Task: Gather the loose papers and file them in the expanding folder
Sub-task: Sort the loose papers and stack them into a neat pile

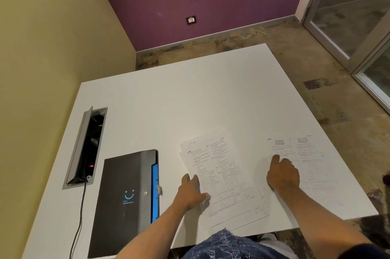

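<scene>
A stack of printed papers (225, 176) lies near the table's front edge, slightly fanned. My left hand (191, 192) rests on the stack's left edge, thumb on top of the sheets. To the right lies a separate printed sheet (310, 165). My right hand (282, 174) presses flat on that sheet's left part with the fingers spread. The black expanding folder (126, 201) with blue inner pockets and a smiley logo lies closed at the left of the papers, its clasp side facing them.
The white table (179, 100) fills the view. An open cable box (86, 149) is sunk into it at the left, with a black cord trailing to the front. A yellow wall runs along the left; floor lies beyond the far and right edges.
</scene>
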Action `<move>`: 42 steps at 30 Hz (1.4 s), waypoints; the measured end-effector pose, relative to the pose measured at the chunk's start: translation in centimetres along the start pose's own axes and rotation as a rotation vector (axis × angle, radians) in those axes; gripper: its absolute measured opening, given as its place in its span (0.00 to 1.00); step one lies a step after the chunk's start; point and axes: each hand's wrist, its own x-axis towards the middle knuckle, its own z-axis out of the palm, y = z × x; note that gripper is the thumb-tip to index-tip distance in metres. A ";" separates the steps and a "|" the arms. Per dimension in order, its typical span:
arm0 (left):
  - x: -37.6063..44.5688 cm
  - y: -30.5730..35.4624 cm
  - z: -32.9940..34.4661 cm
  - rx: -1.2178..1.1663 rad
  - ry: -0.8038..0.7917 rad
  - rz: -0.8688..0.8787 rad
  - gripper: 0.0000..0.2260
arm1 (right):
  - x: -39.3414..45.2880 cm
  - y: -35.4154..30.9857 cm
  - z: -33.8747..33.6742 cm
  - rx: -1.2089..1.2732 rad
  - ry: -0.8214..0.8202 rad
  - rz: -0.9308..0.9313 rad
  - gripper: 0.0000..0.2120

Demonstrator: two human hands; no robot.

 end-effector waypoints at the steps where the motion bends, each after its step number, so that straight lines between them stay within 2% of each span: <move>1: 0.0 0.0 0.0 0.008 -0.001 0.001 0.35 | 0.1 0.0 -0.4 0.013 0.002 -0.008 0.33; 9: 0.1 -0.3 0.0 0.022 -0.005 -0.019 0.35 | 0.2 0.7 -1.9 -0.034 -0.028 -0.054 0.46; 14: 0.1 -0.6 -0.2 0.000 -0.009 -0.011 0.35 | -0.3 0.2 -2.8 -0.010 0.056 -0.072 0.38; 19: 0.2 -0.9 -0.2 0.013 0.002 0.011 0.36 | -1.6 -2.8 -4.3 -0.046 0.105 -0.183 0.37; 24: 0.3 -0.9 -0.2 0.006 0.007 0.021 0.34 | -3.2 -7.4 -5.6 0.072 0.106 -0.303 0.34; 29: 0.1 -0.8 -0.3 -0.003 0.009 0.026 0.32 | -5.3 -11.6 -6.2 0.257 0.073 -0.457 0.35; 32: 0.2 -0.9 -0.3 -0.018 0.002 0.014 0.30 | -6.2 -13.4 -5.9 0.442 -0.021 -0.554 0.33; 34: 0.1 -0.9 -0.4 -0.009 -0.003 -0.001 0.29 | -6.5 -14.0 -5.4 0.641 -0.166 -0.585 0.35; 36: 0.2 -1.0 -0.4 -0.013 -0.014 -0.016 0.30 | -6.6 -14.0 -5.0 0.818 -0.357 -0.526 0.41; 37: 0.1 -0.9 -0.4 -0.029 -0.016 -0.018 0.32 | -6.3 -13.9 -4.6 0.854 -0.401 -0.499 0.42; 38: 0.4 -1.2 -0.2 -0.054 -0.013 -0.026 0.33 | -6.1 -13.6 -4.3 0.845 -0.395 -0.491 0.42; 40: 1.5 -2.2 0.5 -0.091 0.001 -0.024 0.31 | -5.3 -12.6 -3.8 0.728 -0.274 -0.466 0.39; 42: 1.7 -2.5 0.8 -0.133 0.031 -0.014 0.24 | -4.7 -11.1 -3.8 0.577 -0.117 -0.401 0.35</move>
